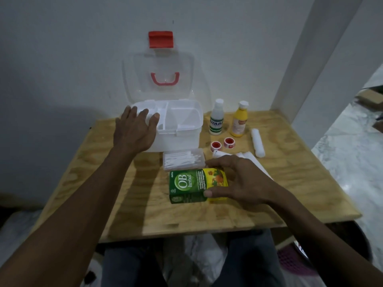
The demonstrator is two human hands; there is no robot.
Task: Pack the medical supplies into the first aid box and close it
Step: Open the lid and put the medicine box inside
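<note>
The white first aid box (pixel 186 137) stands open at the back of the wooden table (pixel 128 204), its clear lid (pixel 158 65) with a red handle and latch leaning on the wall. A divided white tray sits inside it. My left hand (pixel 134 131) rests with spread fingers on the box's left rim. My right hand (pixel 238 181) grips the green and yellow OB herbal carton (pixel 190 186), thumb on its near side and fingers over its far edge; the carton lies on the table. Behind it lies a clear case of cotton swabs (pixel 183 160).
Right of the box stand a white bottle (pixel 216 119) and a yellow bottle (pixel 239 120). Two red tape rolls (pixel 222 143), a white gauze roll (pixel 258 142) and white packets (pixel 248 157) lie near my right hand. A white pillar rises at the back right.
</note>
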